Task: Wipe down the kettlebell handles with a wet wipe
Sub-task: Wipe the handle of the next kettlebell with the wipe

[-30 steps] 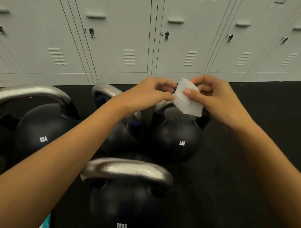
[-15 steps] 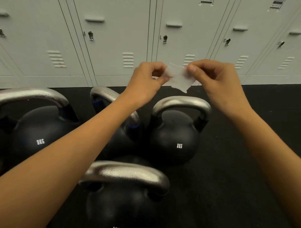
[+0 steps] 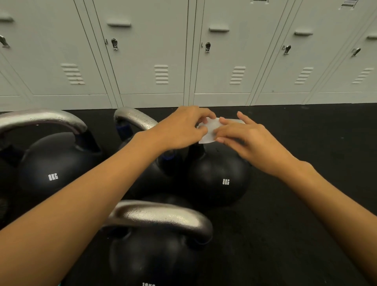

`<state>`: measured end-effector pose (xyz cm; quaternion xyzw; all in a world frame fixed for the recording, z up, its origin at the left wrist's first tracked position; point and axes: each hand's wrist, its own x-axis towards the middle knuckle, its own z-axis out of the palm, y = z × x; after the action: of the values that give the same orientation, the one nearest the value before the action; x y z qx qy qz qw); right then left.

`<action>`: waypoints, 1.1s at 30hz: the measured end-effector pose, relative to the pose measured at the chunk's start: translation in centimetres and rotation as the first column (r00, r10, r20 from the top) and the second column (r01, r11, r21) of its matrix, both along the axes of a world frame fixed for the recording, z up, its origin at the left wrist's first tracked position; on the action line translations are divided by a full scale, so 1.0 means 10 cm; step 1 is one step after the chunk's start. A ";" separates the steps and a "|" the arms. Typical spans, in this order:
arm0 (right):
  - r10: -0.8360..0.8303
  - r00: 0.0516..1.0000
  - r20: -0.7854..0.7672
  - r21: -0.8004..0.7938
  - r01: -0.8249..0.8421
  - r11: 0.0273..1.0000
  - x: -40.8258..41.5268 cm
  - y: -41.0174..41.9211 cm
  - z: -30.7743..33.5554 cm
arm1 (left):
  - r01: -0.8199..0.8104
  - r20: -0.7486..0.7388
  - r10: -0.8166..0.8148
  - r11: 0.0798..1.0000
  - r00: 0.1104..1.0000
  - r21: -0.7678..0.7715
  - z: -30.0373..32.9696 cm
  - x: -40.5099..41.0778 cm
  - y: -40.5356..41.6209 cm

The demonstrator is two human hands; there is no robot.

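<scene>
White wet wipe (image 3: 208,130) pinched by my left hand (image 3: 184,127), right hand (image 3: 247,138) fingers gripping other edge, directly above 8KG kettlebell (image 3: 218,177); I judge: spreading for handle.

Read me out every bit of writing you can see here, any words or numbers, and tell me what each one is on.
"8KG" in white on the left kettlebell.
"8KG" in white on the right kettlebell, below the hands and the wipe.
White marking on the nearest kettlebell: cut off by the bottom edge, not readable in full.
Small labels at the top of two lockers: too small and cropped to read.
No other text shows.
</scene>
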<state>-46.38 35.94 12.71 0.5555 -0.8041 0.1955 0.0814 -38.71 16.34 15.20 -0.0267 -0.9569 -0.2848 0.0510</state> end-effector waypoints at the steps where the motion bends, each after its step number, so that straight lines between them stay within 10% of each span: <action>1: 0.009 1.000 -0.009 0.014 -0.009 1.000 -0.01 0.00 0.00 | 0.003 0.006 -0.002 0.999 1.000 -0.051 -0.03 -0.02 0.01; 13: -0.144 0.965 0.221 -0.207 0.191 0.960 -0.38 -0.41 0.66 | -0.120 -0.075 0.169 0.890 0.983 0.441 0.16 -0.23 -0.04; 19: -0.125 0.980 0.157 -0.206 0.157 0.966 -0.40 -0.42 0.77 | -0.118 -0.256 0.229 0.915 0.939 0.385 0.25 -0.29 -0.05; 26: -0.042 0.968 0.247 0.002 0.043 0.999 -0.20 -0.12 0.37 | -0.006 -0.022 0.009 0.990 1.000 0.143 0.03 -0.02 -0.07; 33: -0.040 0.871 0.490 -0.137 0.122 0.983 -0.14 -0.03 0.28 | -0.060 0.008 0.060 0.980 0.998 0.190 0.08 0.00 -0.01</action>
<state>-47.80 35.62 15.49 0.4459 -0.8027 0.3900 -0.0693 -38.74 16.22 16.01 0.0075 -0.9256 -0.3734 0.0610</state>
